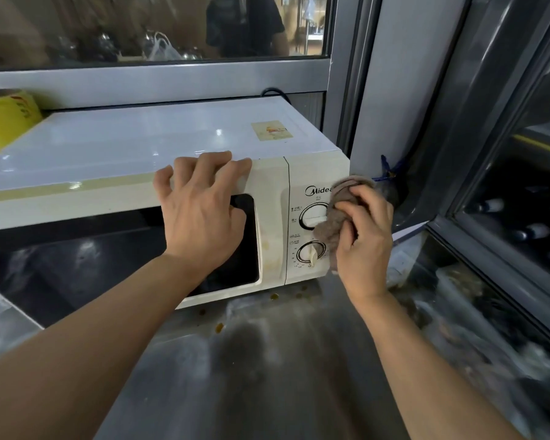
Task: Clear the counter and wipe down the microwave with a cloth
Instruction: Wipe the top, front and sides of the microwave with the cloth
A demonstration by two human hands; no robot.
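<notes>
The near stretch of the steel worktop [267,376] carries no loose items that can be made out, only brown drips and spots [219,327] close to the foot of the appliance — so the clearing part of the task looks done and the wiping step is in hand. The right hand [364,246] grips a bunched brown cloth [340,208], fingers curled round it, and presses it against the control panel at the right end of the microwave [140,144], over the right part of the upper dial [311,215] and just above the lower dial [310,254]. The left hand [200,211] clasps the top front edge above the door window [108,249], fingers hooked over onto the top face, thumb against the front — evidently steadying the unit. The microwave stands at the back of the worktop, near its right rear corner; its long axis runs left to right along the back edge, and its door and dials face the person. The door is closed. Yellowish staining shows on the strip of door frame beside the panel, and a faded sticker [272,130] sits on the top face. In my judgement the next move calls for working the cloth around both dials without turning them, then across the stained strip and door. Behind, at the left, a yellow container [7,117] stands by the rear; a window frame [156,81] lies beyond.
</notes>
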